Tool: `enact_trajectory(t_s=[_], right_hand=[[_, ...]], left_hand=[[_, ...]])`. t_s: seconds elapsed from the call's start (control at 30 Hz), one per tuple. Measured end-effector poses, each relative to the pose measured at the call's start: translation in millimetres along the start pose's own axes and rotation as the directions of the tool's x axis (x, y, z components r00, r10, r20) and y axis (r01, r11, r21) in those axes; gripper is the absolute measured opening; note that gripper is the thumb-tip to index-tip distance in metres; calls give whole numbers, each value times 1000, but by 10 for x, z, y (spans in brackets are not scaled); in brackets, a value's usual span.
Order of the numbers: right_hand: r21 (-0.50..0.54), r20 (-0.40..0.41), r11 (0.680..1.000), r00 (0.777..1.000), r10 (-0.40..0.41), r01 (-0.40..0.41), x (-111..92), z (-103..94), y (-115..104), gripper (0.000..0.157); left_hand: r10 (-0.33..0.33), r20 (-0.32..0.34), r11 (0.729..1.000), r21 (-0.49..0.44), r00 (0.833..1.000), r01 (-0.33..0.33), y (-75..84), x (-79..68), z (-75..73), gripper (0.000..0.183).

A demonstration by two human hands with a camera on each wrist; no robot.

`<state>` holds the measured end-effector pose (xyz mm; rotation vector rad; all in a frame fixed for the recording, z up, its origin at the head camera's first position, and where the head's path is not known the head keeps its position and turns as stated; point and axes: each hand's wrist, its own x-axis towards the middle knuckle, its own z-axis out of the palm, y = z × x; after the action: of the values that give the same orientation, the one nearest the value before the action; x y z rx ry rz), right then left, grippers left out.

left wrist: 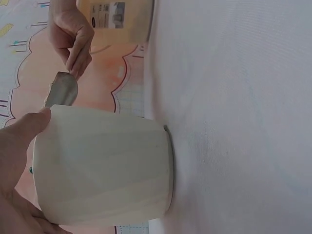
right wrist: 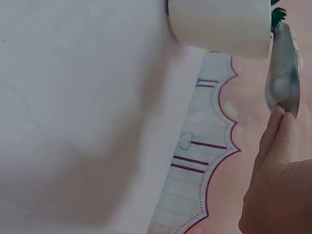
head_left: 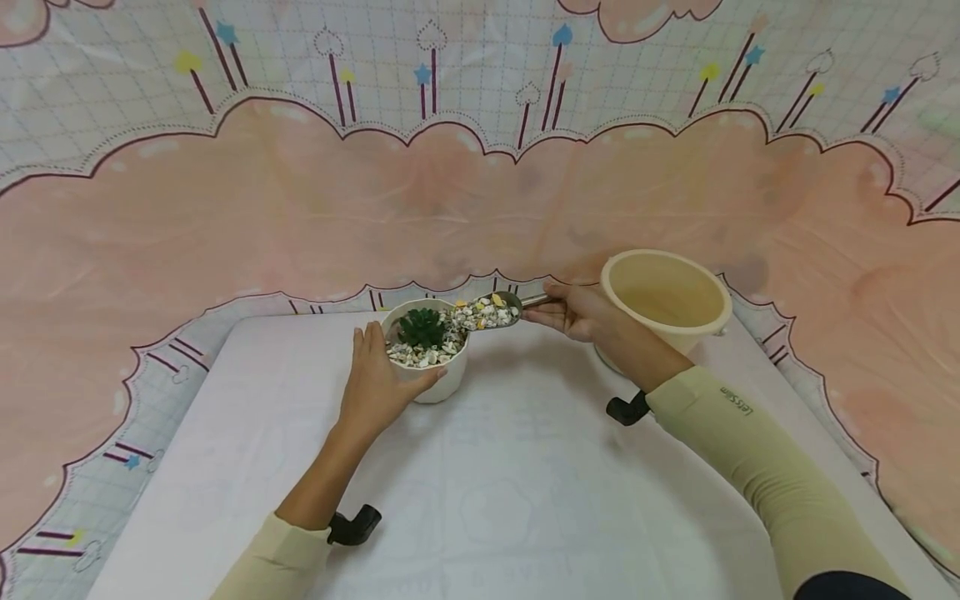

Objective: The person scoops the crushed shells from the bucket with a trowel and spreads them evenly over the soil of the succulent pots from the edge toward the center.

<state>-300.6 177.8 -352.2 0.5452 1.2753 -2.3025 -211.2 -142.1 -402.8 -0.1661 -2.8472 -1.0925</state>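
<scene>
A green succulent (head_left: 422,328) grows in a white flower pot (head_left: 442,387), bedded in pale pebbles (head_left: 416,357). My left hand (head_left: 378,379) holds the pot near its rim, fingers along the left side and thumb across the front; in the left wrist view the thumb (left wrist: 31,126) lies right at the rim. With my right hand (head_left: 581,315) I grip the handle of a metal scoop (head_left: 534,300), heaped with white and yellow pebbles (head_left: 480,312). The scoop's tip reaches over the right rim of the pot, and pebbles run from it to those inside.
A cream bucket (head_left: 667,287) stands at the back right, partly behind my right forearm. The white tabletop (head_left: 510,483) ends just behind the pot. Beyond it hangs a pink patterned cloth (head_left: 450,208). A black wrist mount (head_left: 356,527) juts out below my left wrist.
</scene>
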Motion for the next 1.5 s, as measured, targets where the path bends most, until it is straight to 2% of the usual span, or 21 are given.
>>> enact_trajectory(t_s=[0.23, 0.53, 0.83, 1.0, 1.3, 1.5], right_hand=[[1, -2, 1000, 1000, 18, -18, 29, -22, 46, 30], [-36, 40, 999, 999, -24, 25, 0, 26, 19, 25], [-116, 27, 990, 996, -79, 82, -76, 131, -31, 31], [-139, 27, 987, 996, -83, 86, -87, 168, -29, 35], [-155, 10, 980, 992, -124, 124, -83, 190, -51, 27], [-145, -7, 980, 991, -136, 134, -71, 180, -70, 26]], left_hand=[[8, -20, 1000, -11, 1000, -8, -26, -10, 34, 129], [2, -28, 1000, -9, 1000, -3, -37, -4, 26, 128], [-5, -31, 1000, -17, 999, 4, -36, -8, 23, 127], [-27, -29, 999, -24, 999, 26, -36, -5, 44, 129], [-42, -57, 998, -45, 998, 39, -7, 5, 69, 128], [-43, -62, 998, -52, 997, 40, -62, 23, 70, 128]])
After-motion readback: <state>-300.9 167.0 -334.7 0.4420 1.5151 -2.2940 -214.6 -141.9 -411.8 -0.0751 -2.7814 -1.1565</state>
